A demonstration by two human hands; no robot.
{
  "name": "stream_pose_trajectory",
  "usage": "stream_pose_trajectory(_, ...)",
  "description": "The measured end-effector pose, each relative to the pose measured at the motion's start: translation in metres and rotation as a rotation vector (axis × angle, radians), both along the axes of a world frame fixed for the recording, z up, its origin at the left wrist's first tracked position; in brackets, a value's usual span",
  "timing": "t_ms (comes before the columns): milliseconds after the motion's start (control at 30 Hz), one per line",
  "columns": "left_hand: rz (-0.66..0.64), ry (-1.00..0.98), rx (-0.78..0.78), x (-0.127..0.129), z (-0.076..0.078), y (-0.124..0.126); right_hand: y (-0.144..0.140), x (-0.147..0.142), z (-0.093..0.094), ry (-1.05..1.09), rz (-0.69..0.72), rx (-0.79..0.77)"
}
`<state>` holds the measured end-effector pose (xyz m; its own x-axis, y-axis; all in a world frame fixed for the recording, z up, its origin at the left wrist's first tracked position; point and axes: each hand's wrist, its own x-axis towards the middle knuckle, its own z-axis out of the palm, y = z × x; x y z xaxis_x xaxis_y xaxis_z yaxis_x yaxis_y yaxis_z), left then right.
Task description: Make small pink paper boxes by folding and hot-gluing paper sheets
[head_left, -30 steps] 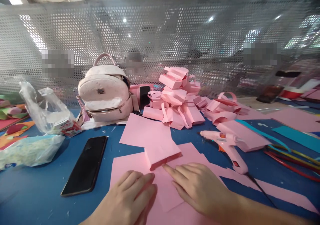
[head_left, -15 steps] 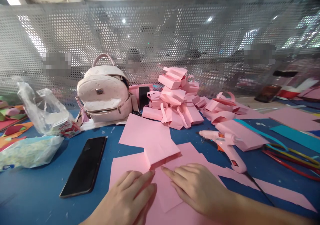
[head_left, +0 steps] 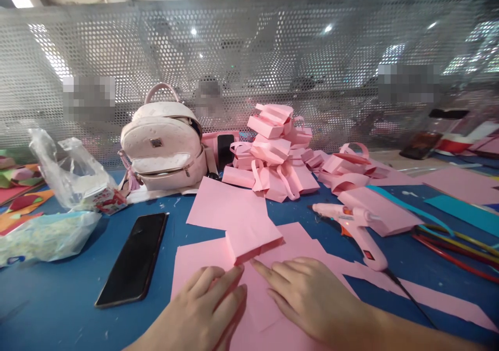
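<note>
A small folded pink paper box (head_left: 255,239), flattened on top with a raised front edge, lies in front of me on loose pink paper sheets (head_left: 197,262). My left hand (head_left: 205,301) rests on the sheets, its index fingertip at the box's near left corner and its fingers loosely bent but apart. Flat on the paper to the right, my right hand (head_left: 306,291) has its fingers stretched out, the index fingertip close to the box's front edge. Neither hand grips anything. Another pink sheet (head_left: 228,203) lies behind the box.
A pink glue gun (head_left: 356,231) with a black cord lies right. Behind are stacked pink paper bags (head_left: 271,148) and a white backpack (head_left: 163,143). On the left are a phone (head_left: 134,257) and plastic bags (head_left: 47,236). Coloured strips (head_left: 460,255) lie far right; a perforated screen (head_left: 249,44) stands behind.
The view has shifted very slightly. Both hands and the folded box stay practically where they were.
</note>
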<state>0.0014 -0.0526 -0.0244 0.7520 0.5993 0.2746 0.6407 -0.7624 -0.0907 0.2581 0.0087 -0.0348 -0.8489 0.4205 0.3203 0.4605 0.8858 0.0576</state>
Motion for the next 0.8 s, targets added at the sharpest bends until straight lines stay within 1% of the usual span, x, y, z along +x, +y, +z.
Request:
stream_pose_trajectory(100,0.012,0.009,0.001,0.000,0.001,0.000,0.000,0.000,-0.002,0.009,-0.006,0.012)
stream_pose_trajectory(267,0.012,0.024,0.011,0.000,-0.002,0.000,0.001,-0.001,0.001,0.011,-0.022,-0.084)
stream_pose_trajectory(367,0.015,0.023,0.012,0.000,-0.002,-0.001,0.003,-0.001,0.007,-0.021,-0.031,-0.184)
stream_pose_trajectory(467,0.007,0.021,0.010,-0.001,-0.001,-0.001,0.004,-0.001,0.015,-0.037,-0.036,-0.339)
stream_pose_trajectory(533,0.006,0.008,0.001,0.000,0.000,-0.001,0.004,-0.001,0.018,-0.028,-0.035,-0.393)
stream_pose_trajectory(800,0.005,-0.108,-0.085,0.000,0.002,-0.004,0.005,0.002,0.016,-0.056,0.003,-0.332)
